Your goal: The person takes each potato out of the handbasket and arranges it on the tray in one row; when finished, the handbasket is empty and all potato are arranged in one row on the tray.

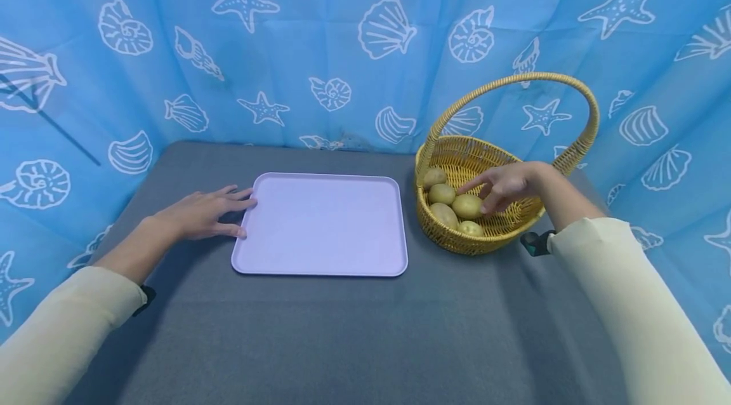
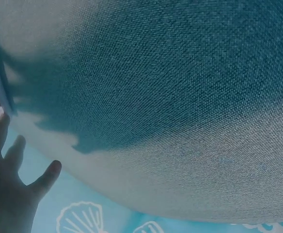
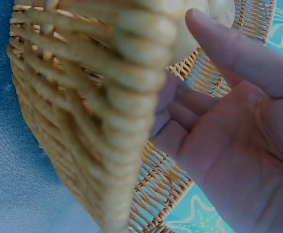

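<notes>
A yellow wicker basket (image 1: 451,243) with a tall hooped handle holds several potatoes (image 1: 442,195) along its left side. My right hand (image 1: 505,184) reaches into it from the right, index finger and thumb spread at a potato (image 1: 468,206). In the right wrist view, the basket rim (image 3: 136,63) hides part of the fingers, while the thumb (image 3: 228,43) points toward the pale potatoes. A lilac tray (image 1: 320,227) lies flat to the left of the basket. At its left edge rests my left hand (image 1: 208,214), fingers spread and fingertips at the rim.
A dark grey cloth (image 1: 342,335) covers the table beneath tray and basket. Behind and at both sides hangs a blue curtain (image 1: 308,43) printed with white shells and starfish. The basket's handle (image 1: 514,79) arches high above the right forearm.
</notes>
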Motion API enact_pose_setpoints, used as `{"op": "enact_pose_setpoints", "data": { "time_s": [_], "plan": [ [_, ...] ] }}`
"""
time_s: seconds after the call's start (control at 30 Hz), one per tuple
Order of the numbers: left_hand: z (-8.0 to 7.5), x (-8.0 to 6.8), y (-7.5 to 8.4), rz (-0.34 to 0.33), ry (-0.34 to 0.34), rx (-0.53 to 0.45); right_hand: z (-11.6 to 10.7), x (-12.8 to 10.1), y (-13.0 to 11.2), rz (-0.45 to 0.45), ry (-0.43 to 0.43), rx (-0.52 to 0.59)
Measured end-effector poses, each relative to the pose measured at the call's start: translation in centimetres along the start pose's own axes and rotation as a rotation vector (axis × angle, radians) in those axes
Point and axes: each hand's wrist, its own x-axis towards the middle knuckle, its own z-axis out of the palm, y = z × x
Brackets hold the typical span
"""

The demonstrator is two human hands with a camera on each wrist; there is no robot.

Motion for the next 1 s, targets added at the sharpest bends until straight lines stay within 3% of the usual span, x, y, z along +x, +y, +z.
{"op": "enact_pose_setpoints", "data": {
  "time_s": [0.57,1.0],
  "plan": [
    [-0.1,-0.1,0.3,-0.003,0.0,0.003,0.8,0.1,-0.7,-0.091,0.072,-0.144],
    [-0.1,-0.2,0.3,0.009,0.011,0.031,2.0,-4.2,-2.9,-0.285,0.251,-0.377]
  ]
}}
